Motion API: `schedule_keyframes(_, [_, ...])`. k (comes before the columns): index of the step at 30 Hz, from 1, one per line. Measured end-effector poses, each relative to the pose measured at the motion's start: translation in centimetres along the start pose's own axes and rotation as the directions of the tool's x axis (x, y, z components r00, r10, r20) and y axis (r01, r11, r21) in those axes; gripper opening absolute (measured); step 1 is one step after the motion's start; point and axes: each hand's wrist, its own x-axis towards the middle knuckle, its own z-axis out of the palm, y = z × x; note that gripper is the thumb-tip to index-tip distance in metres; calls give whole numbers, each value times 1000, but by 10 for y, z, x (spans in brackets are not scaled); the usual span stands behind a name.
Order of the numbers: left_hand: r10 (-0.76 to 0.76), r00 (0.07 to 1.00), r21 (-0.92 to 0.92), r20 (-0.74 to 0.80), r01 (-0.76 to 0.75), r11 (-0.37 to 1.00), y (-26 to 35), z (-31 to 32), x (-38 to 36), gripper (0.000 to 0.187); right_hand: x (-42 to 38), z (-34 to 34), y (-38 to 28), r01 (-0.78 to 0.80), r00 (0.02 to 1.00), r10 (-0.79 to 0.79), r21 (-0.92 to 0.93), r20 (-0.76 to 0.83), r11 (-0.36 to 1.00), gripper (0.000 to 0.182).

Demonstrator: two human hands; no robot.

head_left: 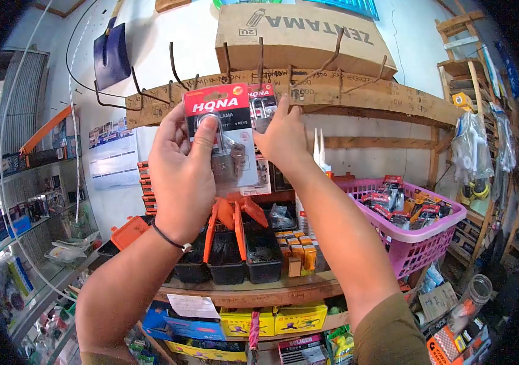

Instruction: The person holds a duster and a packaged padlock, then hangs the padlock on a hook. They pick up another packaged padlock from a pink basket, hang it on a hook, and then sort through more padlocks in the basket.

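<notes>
My left hand (pixel 177 167) grips a carded padlock pack (pixel 240 131), its thumb pressed on the front. The card is red and black with "HONA" across the top, and a padlock shows through the clear plastic. Partly behind it is a second HONA padlock pack (pixel 262 104). My right hand (pixel 287 137) has hold of this pack's right edge, with the index finger raised towards the metal hooks. Both packs are just in front of a wooden rail (pixel 393 100) fitted with several bent metal hooks (pixel 261 58). Whether the second pack touches a hook is hidden.
A pink basket (pixel 420 240) of similar packs stands at the right. Below my hands, black bins (pixel 264 264) with orange parts and small orange boxes (pixel 302 252) sit on a shelf. A cardboard box (pixel 302 45) rests above the rail. Glass shelving (pixel 40 213) lines the left.
</notes>
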Motion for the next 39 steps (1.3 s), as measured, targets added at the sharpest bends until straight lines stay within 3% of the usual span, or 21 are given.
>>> schedule_keyframes(1, [-1,1000,0,-3,1,1000,-1,1,2,34,-5,-9,1,0,1000,3,97,-31,995,83])
schedule_keyframes(2, [5,1000,-23,-8,-5,1000,-2,3,5,36,-8,-17,2,4,1000,-1,96,-31,995,83])
schedule_keyframes(4, [14,1000,-52,-14,-15,999,-1,7,7,38,-13,-30,6,17,993,19,312,-114,950,56])
schedule_keyframes(5, [31,999,-14,-41,-31,999,0,11,8,39,-16,-35,9,184,955,-41,480,-293,857,34])
schedule_keyframes(6, [51,996,24,-67,-50,998,2,16,9,40,-20,-40,10,191,953,-45,477,-301,858,34])
schedule_keyframes(8, [87,994,25,-71,-86,996,4,25,13,41,-31,-56,2,333,943,-147,868,-299,370,28])
schedule_keyframes(9, [123,991,30,-46,-122,992,4,29,17,40,-26,-54,-3,487,873,-196,809,-446,329,25])
schedule_keyframes(12, [207,978,18,-13,-207,978,4,40,33,39,-26,-74,-16,423,905,-213,818,-367,389,25])
schedule_keyframes(13, [186,982,82,-20,-184,979,7,44,37,38,-23,-81,-17,378,925,-186,785,-330,490,24])
schedule_keyframes(18, [171,983,207,-60,-156,966,1,58,59,35,7,-79,-15,385,920,-125,796,-372,467,22])
schedule_keyframes(21, [148,985,272,-84,-120,955,0,63,68,37,14,-87,-13,293,941,-46,745,-334,600,22])
schedule_keyframes(29, [147,985,468,-86,-90,879,9,62,70,34,23,-87,-10,177,977,-3,796,-215,579,24])
schedule_keyframes(31, [86,995,615,-50,-37,788,13,59,65,35,20,-85,-8,155,980,12,793,-200,590,24])
schedule_keyframes(37, [57,998,624,13,-53,780,0,49,53,37,7,-73,-1,198,969,-2,767,-249,610,22])
schedule_keyframes(39, [41,999,592,25,-47,805,-15,45,48,36,2,-65,3,191,966,-9,693,-257,696,22])
